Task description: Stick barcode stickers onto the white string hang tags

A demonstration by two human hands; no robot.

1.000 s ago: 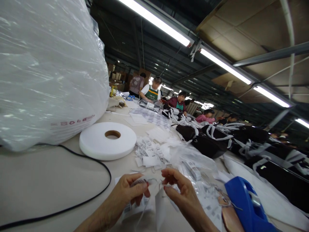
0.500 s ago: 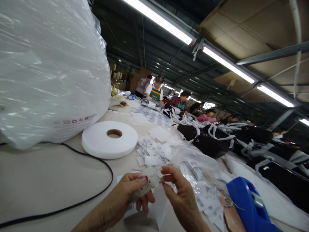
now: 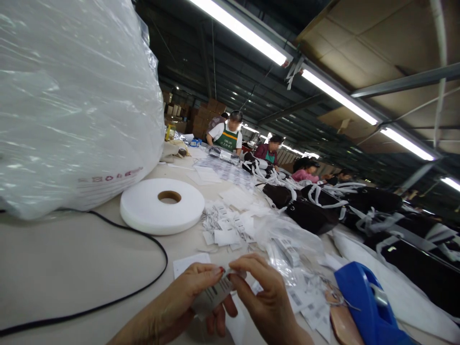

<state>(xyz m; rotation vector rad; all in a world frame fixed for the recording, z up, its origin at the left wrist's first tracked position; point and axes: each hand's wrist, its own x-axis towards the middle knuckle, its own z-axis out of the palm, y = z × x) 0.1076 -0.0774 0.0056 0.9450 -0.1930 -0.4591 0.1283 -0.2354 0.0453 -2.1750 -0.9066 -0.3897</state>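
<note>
We now have our right hand (image 3: 264,291) in close, so the small pale paper-looking printed tag (image 3: 213,292) sits two-handed over the flat beige tabletop (image 3: 82,270), left hand (image 3: 189,287) clamping its near end, right pinching the far.

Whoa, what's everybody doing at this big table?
Somebody is working with a small printed tag. Their left hand holds it above the table, and the fingers of the right hand are at its top end; just what they pinch is too blurry to see. A pile of tags lies ahead, with a big white roll to its left. Farther off, other people stand near black things with white straps.
</note>
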